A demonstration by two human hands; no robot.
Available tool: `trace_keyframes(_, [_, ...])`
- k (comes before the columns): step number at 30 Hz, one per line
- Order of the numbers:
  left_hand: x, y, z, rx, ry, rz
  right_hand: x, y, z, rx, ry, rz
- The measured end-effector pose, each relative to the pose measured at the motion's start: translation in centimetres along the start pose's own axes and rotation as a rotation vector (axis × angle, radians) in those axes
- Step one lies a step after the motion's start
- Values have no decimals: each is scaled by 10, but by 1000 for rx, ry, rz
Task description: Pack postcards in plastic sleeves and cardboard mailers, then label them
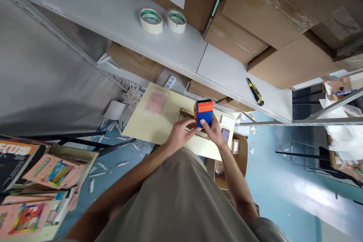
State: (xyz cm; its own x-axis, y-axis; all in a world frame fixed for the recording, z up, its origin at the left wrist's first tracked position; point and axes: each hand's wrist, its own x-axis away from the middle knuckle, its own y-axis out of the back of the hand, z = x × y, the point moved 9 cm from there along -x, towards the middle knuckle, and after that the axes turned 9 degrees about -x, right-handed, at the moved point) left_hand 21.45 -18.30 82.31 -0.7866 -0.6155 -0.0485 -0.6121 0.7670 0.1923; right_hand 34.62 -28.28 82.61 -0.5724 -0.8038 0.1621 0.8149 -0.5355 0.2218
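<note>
My right hand [216,133] closes on the blue-and-orange tape dispenser [204,112]; my left hand [179,133] presses the flat cardboard [185,114] just beside it. It seems rigid, light plastic, best held by its 2 sides.

Bright, even indoor light; glare streaks the blue floor [309,193] at right. Wide-angle distortion bends the shelf [119,19] edges; corners slightly soft.

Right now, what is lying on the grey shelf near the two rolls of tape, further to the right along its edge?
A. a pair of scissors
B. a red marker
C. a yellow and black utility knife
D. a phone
C: a yellow and black utility knife lies on the grey shelf, to the right of the two rolls of tape, below the cardboard boxes.
</note>
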Motion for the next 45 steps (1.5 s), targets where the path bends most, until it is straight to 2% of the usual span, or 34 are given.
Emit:
trace_keyframes(2, [2,10,8,39,51,37,4,-3,1,55,-20,36])
trace_keyframes(6, [-5,45,27,215,188,56,15,-8,7,131,-94,157])
trace_keyframes(8, [-11,56,33,277,225,111,20,-12,11,146,-134,228])
trace_keyframes(12, [-20,57,40,341,259,246,24,-24,17,167,-189,329])
trace_keyframes(19, [-19,52,65,487,341,284,21,-35,19,379,-211,348])
trace_keyframes(22, [-14,51,82,479,372,255,18,-38,17,433,-244,347])
trace_keyframes(30, [7,45,126,427,386,52,3,-44,26,577,-379,382])
trace_keyframes(34, [16,35,133,500,408,25,-6,-45,42,646,-411,456])
trace_keyframes(37, [16,31,134,533,426,16,-9,-44,49,667,-518,504])
trace_keyframes(45, [7,42,155,497,435,-13,-19,-38,66,723,-573,539])
